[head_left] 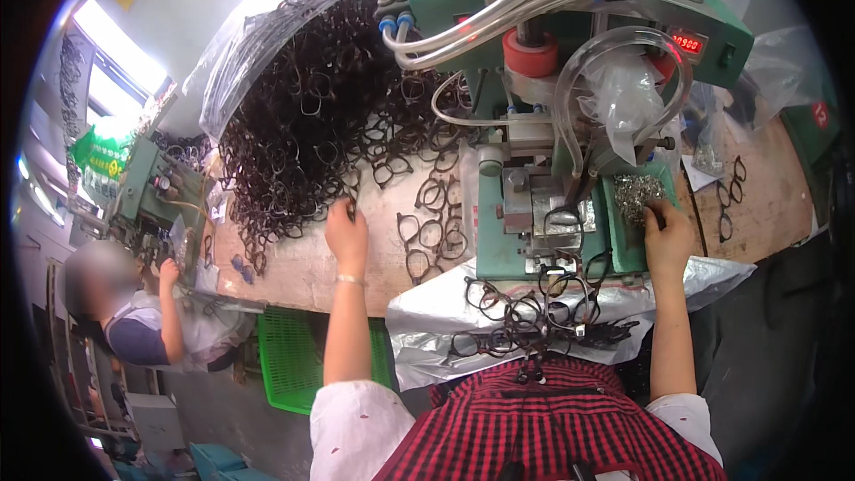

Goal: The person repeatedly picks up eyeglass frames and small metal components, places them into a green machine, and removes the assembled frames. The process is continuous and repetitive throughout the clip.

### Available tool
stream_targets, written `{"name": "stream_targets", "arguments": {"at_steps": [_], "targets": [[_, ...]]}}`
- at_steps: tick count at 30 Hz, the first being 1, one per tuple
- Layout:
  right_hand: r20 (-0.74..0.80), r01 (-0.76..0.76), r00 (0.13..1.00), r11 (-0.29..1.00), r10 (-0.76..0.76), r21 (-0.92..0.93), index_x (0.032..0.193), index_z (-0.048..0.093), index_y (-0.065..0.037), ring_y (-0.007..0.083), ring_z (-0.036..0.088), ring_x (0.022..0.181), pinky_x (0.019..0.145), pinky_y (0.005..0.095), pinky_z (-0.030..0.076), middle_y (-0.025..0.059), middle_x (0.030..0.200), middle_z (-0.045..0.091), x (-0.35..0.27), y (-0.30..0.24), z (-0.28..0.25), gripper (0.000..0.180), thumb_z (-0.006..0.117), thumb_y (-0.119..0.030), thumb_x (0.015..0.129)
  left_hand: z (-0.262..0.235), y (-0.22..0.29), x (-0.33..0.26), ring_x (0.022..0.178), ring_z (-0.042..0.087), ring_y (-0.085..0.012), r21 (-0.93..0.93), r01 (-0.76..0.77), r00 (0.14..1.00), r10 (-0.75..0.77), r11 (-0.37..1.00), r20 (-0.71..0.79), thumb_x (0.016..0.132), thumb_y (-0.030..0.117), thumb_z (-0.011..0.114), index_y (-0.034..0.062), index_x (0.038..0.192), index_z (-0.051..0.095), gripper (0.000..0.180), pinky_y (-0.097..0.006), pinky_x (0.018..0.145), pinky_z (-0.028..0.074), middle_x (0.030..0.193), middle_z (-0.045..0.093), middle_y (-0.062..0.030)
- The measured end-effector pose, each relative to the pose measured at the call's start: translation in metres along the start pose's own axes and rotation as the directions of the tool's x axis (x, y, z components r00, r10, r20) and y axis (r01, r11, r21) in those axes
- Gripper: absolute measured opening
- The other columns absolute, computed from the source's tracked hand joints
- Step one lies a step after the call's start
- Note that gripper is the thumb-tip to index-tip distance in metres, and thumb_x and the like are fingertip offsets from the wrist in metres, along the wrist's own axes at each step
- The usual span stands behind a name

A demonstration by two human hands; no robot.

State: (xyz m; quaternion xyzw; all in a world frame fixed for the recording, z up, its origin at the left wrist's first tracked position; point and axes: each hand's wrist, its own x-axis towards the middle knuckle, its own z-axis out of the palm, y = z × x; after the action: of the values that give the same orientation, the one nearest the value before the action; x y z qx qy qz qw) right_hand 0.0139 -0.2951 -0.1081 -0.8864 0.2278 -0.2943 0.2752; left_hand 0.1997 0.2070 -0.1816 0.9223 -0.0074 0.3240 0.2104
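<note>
My left hand (346, 233) is at the front edge of a large heap of dark eyeglass frames (294, 125), its fingers closed on one frame at the side of the heap. My right hand (668, 239) reaches to a green tray (631, 249) holding small shiny metal parts (638, 196). Its fingertips are pinched together at the parts; what lies between them is too small to make out. Between my hands stands a green press machine (490, 254), with a dark eyeglass frame (563, 216) at its metal fixture. More frames (525, 310) lie in front of it on silvery sheeting.
Loose frames (432, 232) lie on the wooden table (374, 281) left of the press, and others (730, 196) at the right. Clear hoses (499, 36) loop over the machine. A green basket (285, 361) stands below the table. Another person (142, 330) sits at a machine at the left.
</note>
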Motion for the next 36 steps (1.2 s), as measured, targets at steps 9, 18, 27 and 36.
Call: {"name": "stream_targets", "arguments": {"at_steps": [9,18,27,36], "targets": [[-0.119,0.146,0.983,0.989,-0.142,0.026,0.093,0.073,-0.006,0.0337,0.065,0.091,0.082,0.0411,0.05,0.0136,0.092,0.071,0.008,0.01,0.007,0.011,0.069,-0.008,0.083,0.062,0.033,0.086,0.101,0.067,-0.0381,0.128,0.148,0.869,-0.191,0.981,0.457,0.077,0.027,0.061,0.0153,0.115,0.07,0.041,-0.047,0.086,0.053,0.104,0.072,-0.0184],[-0.035,0.023,0.999,0.949,-0.013,0.314,0.09,0.072,-0.004,0.0289,0.064,0.088,0.08,0.0368,0.049,0.0115,0.09,0.069,-0.028,-0.01,-0.045,0.013,0.072,-0.002,0.077,-0.038,0.011,0.012,0.066,0.059,-0.0127,-0.402,0.18,0.929,-0.021,0.898,0.37,0.094,0.009,0.058,0.0021,0.107,0.065,0.017,-0.025,0.064,0.048,0.082,0.066,-0.0065],[0.047,0.065,0.989,0.691,-0.142,0.72,0.114,0.056,0.0,0.0197,0.067,0.084,0.08,0.0319,0.05,0.0079,0.085,0.069,-0.004,-0.1,0.014,0.039,0.073,-0.005,0.079,-0.02,0.156,-0.056,0.061,0.062,-0.0207,-0.68,0.725,0.666,-0.14,-0.106,0.732,0.105,0.028,0.045,0.0081,0.094,0.052,0.024,-0.029,0.05,0.047,0.083,0.069,-0.0176],[0.073,-0.004,0.993,0.582,-0.096,0.813,0.126,0.05,0.001,0.0142,0.064,0.09,0.089,0.0288,0.046,0.0045,0.087,0.068,-0.011,-0.115,0.009,0.054,0.073,-0.001,0.078,-0.107,0.266,-0.013,0.064,0.06,-0.021,-0.996,0.088,0.984,0.158,0.005,0.088,0.107,0.031,0.039,0.0053,0.095,0.05,0.03,-0.031,0.058,0.05,0.08,0.067,-0.0165]]}}
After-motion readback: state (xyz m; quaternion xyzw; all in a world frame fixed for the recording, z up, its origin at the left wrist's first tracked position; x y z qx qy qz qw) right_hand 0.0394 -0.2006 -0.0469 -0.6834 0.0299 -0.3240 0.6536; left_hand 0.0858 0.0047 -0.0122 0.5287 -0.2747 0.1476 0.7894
